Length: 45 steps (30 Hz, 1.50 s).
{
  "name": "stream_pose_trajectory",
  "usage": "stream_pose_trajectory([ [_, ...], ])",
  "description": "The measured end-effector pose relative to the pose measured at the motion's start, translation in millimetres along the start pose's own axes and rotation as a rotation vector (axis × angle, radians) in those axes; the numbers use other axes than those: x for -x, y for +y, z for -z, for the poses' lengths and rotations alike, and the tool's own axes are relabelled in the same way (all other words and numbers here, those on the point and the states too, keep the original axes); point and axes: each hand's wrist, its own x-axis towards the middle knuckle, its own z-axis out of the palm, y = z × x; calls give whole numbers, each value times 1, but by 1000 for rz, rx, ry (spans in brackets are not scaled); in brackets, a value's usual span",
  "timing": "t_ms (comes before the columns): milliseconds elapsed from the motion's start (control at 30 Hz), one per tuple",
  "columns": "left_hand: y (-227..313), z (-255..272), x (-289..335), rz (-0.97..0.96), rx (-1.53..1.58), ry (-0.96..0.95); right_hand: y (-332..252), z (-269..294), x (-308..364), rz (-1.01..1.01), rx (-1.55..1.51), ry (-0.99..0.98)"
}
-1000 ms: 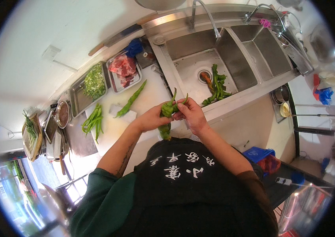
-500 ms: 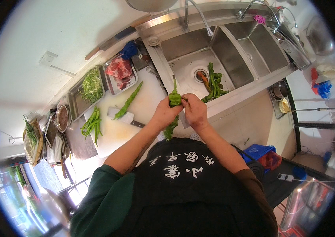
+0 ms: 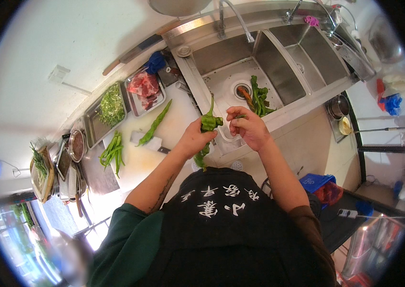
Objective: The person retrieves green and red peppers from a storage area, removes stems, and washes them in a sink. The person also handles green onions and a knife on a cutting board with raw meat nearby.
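My left hand (image 3: 197, 137) is closed around several long wrinkled green peppers (image 3: 209, 123), held in front of the near left corner of the sink. Their ends stick out above and below the fist. Just to the right, apart from the bunch, my right hand (image 3: 250, 129) has curled fingers with a small green piece (image 3: 240, 116) between them, probably a bit of pepper. Inside the left basin of the steel sink (image 3: 219, 98), more green peppers (image 3: 260, 98) lie beside the drain, next to a reddish-brown piece (image 3: 245, 94).
On the left, a white cutting board (image 3: 181, 117) bears a cleaver (image 3: 147, 140), a long green pepper (image 3: 155, 125) and a pile of green peppers (image 3: 113, 152). Behind it stand trays of raw meat (image 3: 142, 85) and chopped greens (image 3: 112, 103). A faucet (image 3: 240, 21) arches over the sink.
My right hand has moved right, away from the peppers, with a small green piece in its fingers. My left hand keeps its hold on the bunch.
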Motion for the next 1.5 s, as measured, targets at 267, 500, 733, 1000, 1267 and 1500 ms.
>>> stream_pose_trajectory([
  [267, 2, -6, 2, -163, -467, 42, 1, -23, 2, 63, 468, -80],
  [500, 11, -7, 8, -24, -586, -111, 20, -18, 4, 74, 637, -21],
  [733, 6, -11, 12, -1, -621, -96, 52, -7, -3, 256, 691, 69],
  [1000, -24, -13, 6, 10, -726, -47, 57, -31, 13, 529, 1266, 152],
  [1267, -11, -18, 2, 71, -665, -9, 58, -35, 8, 739, 1147, 325],
  [1500, -14, -13, -1, 44, -553, -39, 37, 12, -15, 556, 624, 588],
])
